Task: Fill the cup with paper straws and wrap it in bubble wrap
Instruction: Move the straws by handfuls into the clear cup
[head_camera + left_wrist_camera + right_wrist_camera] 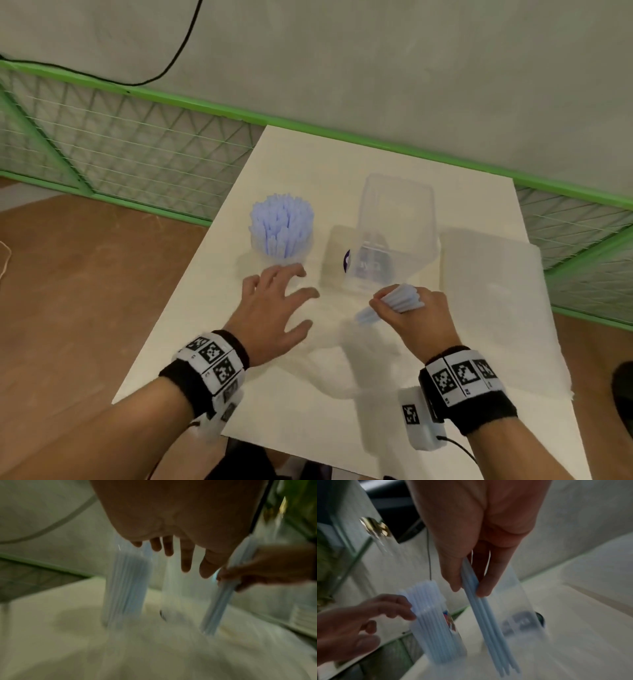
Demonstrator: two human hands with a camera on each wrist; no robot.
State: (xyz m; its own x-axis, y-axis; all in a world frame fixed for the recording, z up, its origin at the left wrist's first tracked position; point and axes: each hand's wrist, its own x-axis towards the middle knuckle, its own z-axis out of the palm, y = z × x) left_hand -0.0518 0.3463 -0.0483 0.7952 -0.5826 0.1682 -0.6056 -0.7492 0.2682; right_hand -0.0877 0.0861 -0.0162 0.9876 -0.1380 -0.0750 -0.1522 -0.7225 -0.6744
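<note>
Right hand (416,310) is pinching a light, crushable straw bundle (400,299) mid-length; left hand (274,305) is hovering with released fingers (291,272) nearing the cup (284,250).

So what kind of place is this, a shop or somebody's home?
Probably neither: it looks like a staged recording spot. A plain white table stands against a bare grey wall, with a green wire-mesh fence behind it, and both wrists wear marker-tagged camera bands.

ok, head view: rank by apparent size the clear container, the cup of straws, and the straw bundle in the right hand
1. clear container
2. cup of straws
3. straw bundle, partly hidden by the right hand, so its full size is unsure
</note>
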